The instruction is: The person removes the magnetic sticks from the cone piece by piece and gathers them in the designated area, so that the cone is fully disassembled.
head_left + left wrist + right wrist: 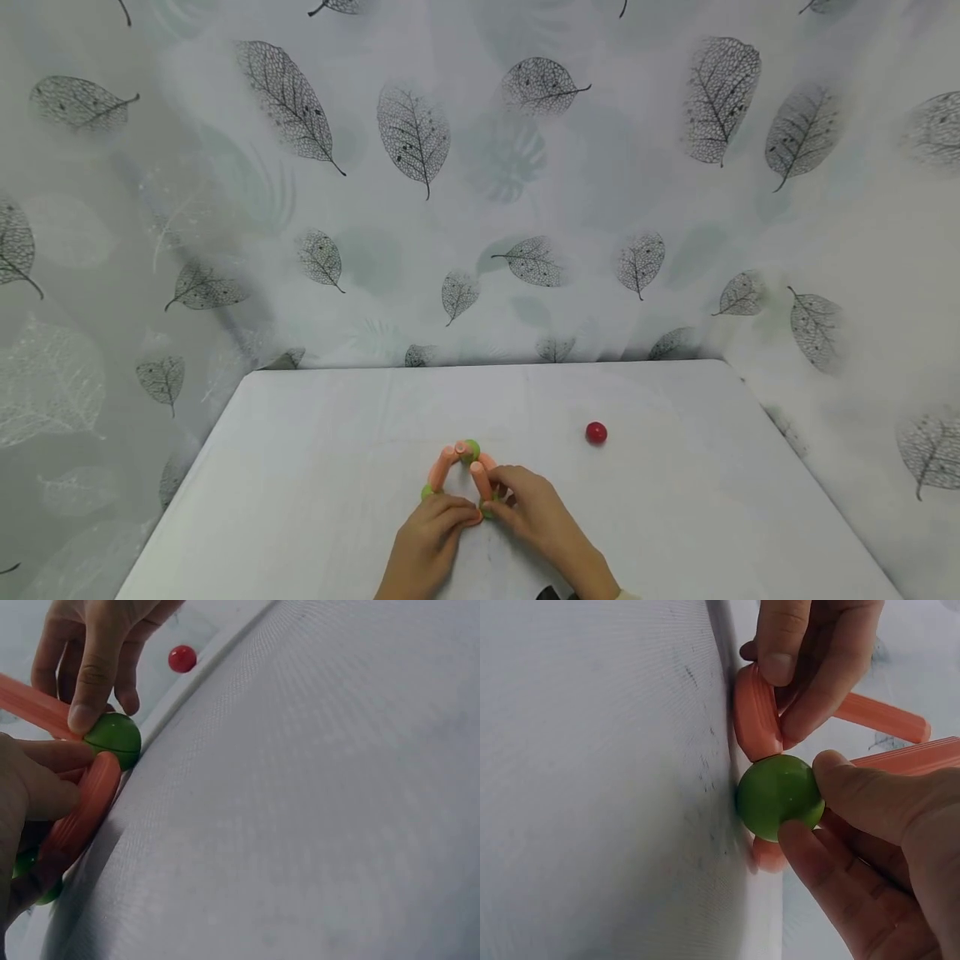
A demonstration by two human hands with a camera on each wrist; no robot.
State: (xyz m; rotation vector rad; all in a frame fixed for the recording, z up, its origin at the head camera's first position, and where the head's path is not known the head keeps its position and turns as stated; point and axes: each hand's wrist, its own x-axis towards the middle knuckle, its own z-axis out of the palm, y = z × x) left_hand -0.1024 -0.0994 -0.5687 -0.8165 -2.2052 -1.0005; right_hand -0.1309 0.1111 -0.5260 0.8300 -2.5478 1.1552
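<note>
An assembly of orange rods and green balls stands on the white table. My left hand [431, 542] pinches a curved orange rod [755, 716] on its near side, with the rod's end against a green ball [776, 796]. My right hand [536, 512] holds that ball between thumb and fingers. From the same ball a straight orange rod [480, 481] rises upright. More orange rods, one of them upright [441, 468], a far green ball [470, 451] and a left green ball [430, 492] make up the ring. My fingers partly cover the near joints.
A small red ball [596, 432] lies on the white table [300, 467], right of and beyond the assembly. Leaf-printed curtains [480, 208] hang behind the table and at both sides. A small black object [549, 593] shows at the bottom edge beside my right wrist.
</note>
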